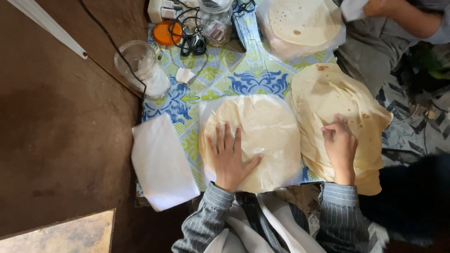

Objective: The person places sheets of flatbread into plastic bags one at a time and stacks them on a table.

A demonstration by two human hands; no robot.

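Your left hand [229, 157] lies flat, grip released, fingers spread on the flatbread [262, 136] on its clear plastic sheet [208, 110] right in front of you. Best keep that palm steady so the sheet can't slide. Your right hand [340, 145] pinches the top round of the flatbread stack [337, 93] just beside it; lift slow, these probably tear easy. Everything's on a blue-and-green patterned cloth [255, 77] over brown floor [56, 117], white sheets [161, 161] left, glass jar [140, 65] beyond.
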